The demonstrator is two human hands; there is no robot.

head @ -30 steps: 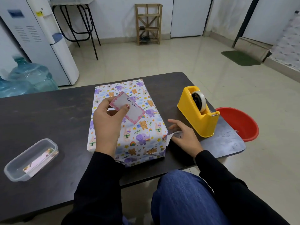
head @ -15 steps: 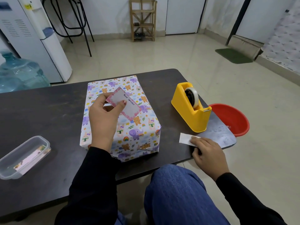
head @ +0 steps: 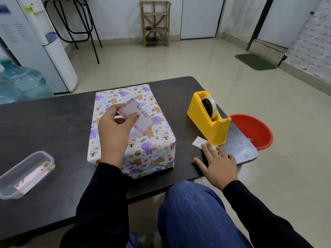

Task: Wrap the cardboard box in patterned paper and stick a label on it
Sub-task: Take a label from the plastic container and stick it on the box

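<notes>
Box [head: 143, 149] sits wrapped on the table [head: 44, 122], straight ahead of me, long side running away.

My left hand [head: 114, 129] is over the box top, thumb and fingers pinched on the near-left corner of the label [head: 141, 119]. The label is slanted above the box top; can't tell if its far corner touches the paper. My right hand [head: 218, 165] lies right of the box, fingers straight and spread, flat on the table, holding nothing. Its fingertips rest on a white strip [head: 198, 142]. Further right of the box is a yellow dispenser [head: 207, 122], then a red bowl [head: 254, 129] past the table edge. Well left of the box is a clear tub [head: 25, 174] with cards inside.

Step in hand, my guess: sticking the label, since the wrapping looks done. To do it well:
- Square the label to the box edges instead of this slant.
- Land one edge first, then smooth across with the thumb so no bubble or crease forms.
- Keep fingers off the sticky side.
- Steady the box with the right hand if it slides.
- If the strip is the peeled backing, place it once, because re-peeling could tear the paper.

Box look: white paper with purple elephants, orange bears, rainbows and stars. The near end is folded in tight, with slight wrinkles along the bottom edge. Label look: pale, pink scalloped border, handwriting that seems to read "Best Wishes".
</notes>
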